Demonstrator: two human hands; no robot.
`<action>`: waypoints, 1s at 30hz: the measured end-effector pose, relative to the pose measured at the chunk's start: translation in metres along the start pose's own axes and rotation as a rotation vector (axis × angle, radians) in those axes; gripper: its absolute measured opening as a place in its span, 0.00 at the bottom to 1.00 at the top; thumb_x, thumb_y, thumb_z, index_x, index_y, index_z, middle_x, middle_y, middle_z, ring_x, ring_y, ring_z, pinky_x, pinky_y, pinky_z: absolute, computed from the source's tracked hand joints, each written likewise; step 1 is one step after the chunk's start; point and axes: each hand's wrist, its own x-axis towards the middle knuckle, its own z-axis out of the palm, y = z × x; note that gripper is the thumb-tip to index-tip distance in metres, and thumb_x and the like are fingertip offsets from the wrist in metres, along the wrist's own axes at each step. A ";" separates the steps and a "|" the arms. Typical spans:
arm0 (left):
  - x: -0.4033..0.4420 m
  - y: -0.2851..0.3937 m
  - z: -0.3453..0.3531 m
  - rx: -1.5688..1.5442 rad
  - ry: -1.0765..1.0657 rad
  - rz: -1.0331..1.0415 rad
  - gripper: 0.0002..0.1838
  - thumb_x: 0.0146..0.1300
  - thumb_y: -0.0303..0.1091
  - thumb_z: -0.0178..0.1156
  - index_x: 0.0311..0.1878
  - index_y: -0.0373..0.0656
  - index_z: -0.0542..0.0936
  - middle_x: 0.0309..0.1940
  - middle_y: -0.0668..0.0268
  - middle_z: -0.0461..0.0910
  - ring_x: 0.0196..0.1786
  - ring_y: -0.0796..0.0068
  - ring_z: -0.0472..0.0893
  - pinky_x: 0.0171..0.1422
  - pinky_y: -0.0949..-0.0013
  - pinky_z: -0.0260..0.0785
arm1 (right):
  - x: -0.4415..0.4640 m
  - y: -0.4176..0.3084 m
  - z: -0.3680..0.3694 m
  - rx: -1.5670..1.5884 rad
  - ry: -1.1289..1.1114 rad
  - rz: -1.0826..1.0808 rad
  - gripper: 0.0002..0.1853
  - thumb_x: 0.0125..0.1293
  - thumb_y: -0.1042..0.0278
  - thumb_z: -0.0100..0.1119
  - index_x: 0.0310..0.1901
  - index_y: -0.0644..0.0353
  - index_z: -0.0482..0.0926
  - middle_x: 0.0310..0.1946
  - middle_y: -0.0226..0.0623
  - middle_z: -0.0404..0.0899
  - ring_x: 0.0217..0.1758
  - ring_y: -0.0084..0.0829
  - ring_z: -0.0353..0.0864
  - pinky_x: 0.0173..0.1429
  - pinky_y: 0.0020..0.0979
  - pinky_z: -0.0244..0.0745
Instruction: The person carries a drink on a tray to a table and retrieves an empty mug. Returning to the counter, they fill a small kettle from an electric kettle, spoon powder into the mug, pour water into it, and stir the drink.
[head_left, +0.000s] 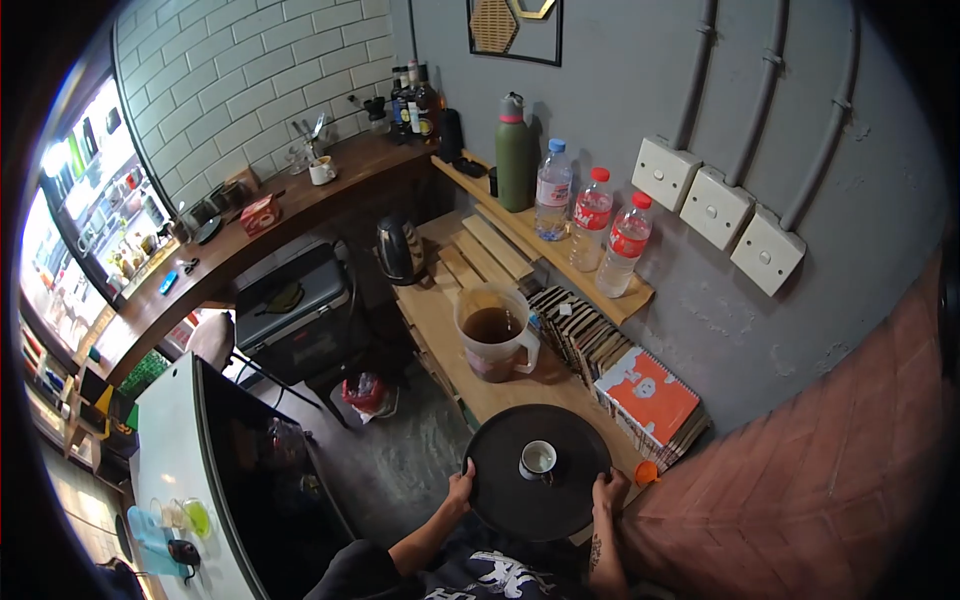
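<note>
A round black serving tray (500,440) is held level between my hands at the near end of the wooden bench. My left hand (460,487) is closed on its left rim, and my right hand (610,492) is closed on the right rim. On the tray stands a small cup (538,459), upright, pale inside with a dark outside; I cannot make out what is in it. Just beyond the tray, a large translucent pitcher (492,345) with dark brown liquid sits on the bench. An orange scoop-like item (647,472) lies close to my right hand.
Books and an orange notebook (650,395) line the wall side. A ledge holds a green flask (514,160) and several plastic bottles (592,215). An electric kettle (400,250) stands farther back. A brick surface (780,450) rises at right; a white-topped cabinet (180,420) stands at left.
</note>
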 end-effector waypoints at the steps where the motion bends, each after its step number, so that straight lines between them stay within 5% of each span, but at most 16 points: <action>1: 0.007 -0.001 0.004 0.002 -0.008 0.000 0.39 0.66 0.59 0.62 0.57 0.23 0.74 0.48 0.52 0.82 0.47 0.62 0.83 0.53 0.60 0.78 | -0.001 -0.005 0.001 -0.070 0.086 -0.062 0.12 0.55 0.74 0.61 0.41 0.70 0.81 0.38 0.51 0.82 0.47 0.49 0.81 0.56 0.40 0.74; 3: 0.018 -0.001 0.008 0.110 -0.040 0.071 0.43 0.66 0.62 0.59 0.60 0.23 0.71 0.52 0.51 0.80 0.51 0.60 0.81 0.56 0.57 0.77 | -0.011 -0.028 -0.009 -0.149 0.072 -0.062 0.22 0.55 0.75 0.61 0.54 0.66 0.77 0.56 0.50 0.74 0.61 0.49 0.72 0.68 0.43 0.66; 6: 0.004 0.018 0.034 0.127 -0.021 0.024 0.44 0.66 0.63 0.58 0.63 0.23 0.69 0.53 0.50 0.79 0.54 0.60 0.80 0.58 0.56 0.75 | -0.021 -0.050 -0.010 -0.127 0.164 -0.250 0.28 0.54 0.76 0.61 0.60 0.64 0.72 0.58 0.48 0.70 0.63 0.49 0.69 0.70 0.44 0.62; 8: 0.011 0.016 0.047 0.172 0.020 0.010 0.45 0.65 0.65 0.57 0.64 0.24 0.69 0.55 0.49 0.78 0.55 0.59 0.80 0.59 0.57 0.74 | -0.023 -0.058 -0.013 -0.206 0.113 -0.310 0.32 0.52 0.81 0.60 0.63 0.64 0.69 0.57 0.48 0.69 0.57 0.46 0.75 0.63 0.42 0.71; 10: 0.038 0.008 0.051 0.216 0.070 0.000 0.47 0.65 0.66 0.57 0.65 0.25 0.68 0.56 0.48 0.77 0.56 0.58 0.79 0.60 0.57 0.73 | -0.023 -0.058 -0.006 0.179 -0.315 -0.139 0.32 0.51 0.85 0.59 0.62 0.65 0.70 0.57 0.47 0.70 0.47 0.38 0.81 0.49 0.32 0.78; 11: 0.064 -0.006 0.047 0.254 0.065 0.013 0.49 0.63 0.68 0.57 0.65 0.25 0.67 0.57 0.47 0.76 0.58 0.57 0.78 0.61 0.57 0.72 | -0.023 -0.044 0.010 0.247 -0.329 -0.260 0.30 0.56 0.86 0.59 0.63 0.63 0.69 0.57 0.45 0.70 0.39 0.28 0.82 0.37 0.24 0.78; 14: 0.066 -0.006 0.050 0.316 0.051 0.008 0.54 0.61 0.73 0.55 0.69 0.26 0.62 0.62 0.44 0.72 0.64 0.54 0.74 0.66 0.57 0.68 | -0.023 -0.031 0.033 0.479 -0.503 -0.207 0.26 0.64 0.77 0.63 0.63 0.64 0.69 0.56 0.45 0.70 0.43 0.30 0.80 0.41 0.25 0.77; 15: 0.071 -0.006 0.049 0.346 0.032 0.010 0.55 0.61 0.74 0.54 0.69 0.26 0.61 0.63 0.44 0.71 0.65 0.54 0.73 0.67 0.57 0.67 | -0.021 -0.032 0.038 0.433 -0.505 -0.200 0.19 0.68 0.71 0.63 0.58 0.63 0.71 0.52 0.37 0.74 0.36 0.24 0.82 0.36 0.24 0.78; 19: 0.064 0.009 0.028 0.539 -0.110 -0.034 0.55 0.61 0.73 0.54 0.72 0.31 0.54 0.66 0.45 0.67 0.68 0.53 0.70 0.69 0.50 0.66 | -0.016 -0.043 0.045 0.539 -0.646 -0.014 0.10 0.71 0.63 0.61 0.45 0.59 0.75 0.35 0.28 0.79 0.31 0.21 0.82 0.34 0.24 0.76; 24: 0.011 0.030 -0.003 0.392 -0.232 -0.087 0.54 0.63 0.75 0.48 0.74 0.36 0.48 0.65 0.45 0.67 0.67 0.51 0.70 0.70 0.49 0.65 | -0.022 -0.058 0.049 0.635 -0.577 0.101 0.07 0.75 0.68 0.51 0.40 0.60 0.76 0.28 0.27 0.75 0.29 0.19 0.77 0.32 0.22 0.73; 28: -0.005 0.011 -0.051 0.280 -0.232 -0.137 0.44 0.67 0.73 0.45 0.69 0.43 0.61 0.58 0.58 0.74 0.58 0.64 0.76 0.63 0.58 0.69 | -0.034 -0.068 0.059 0.616 -0.457 0.180 0.11 0.71 0.67 0.49 0.36 0.64 0.78 0.23 0.27 0.71 0.28 0.18 0.70 0.34 0.25 0.67; 30: -0.028 0.007 -0.077 0.304 -0.307 -0.117 0.41 0.68 0.72 0.46 0.68 0.45 0.65 0.58 0.60 0.75 0.56 0.66 0.76 0.61 0.59 0.70 | -0.033 -0.045 0.095 0.497 -0.370 0.029 0.13 0.71 0.67 0.48 0.34 0.66 0.77 0.22 0.27 0.68 0.27 0.18 0.67 0.33 0.26 0.64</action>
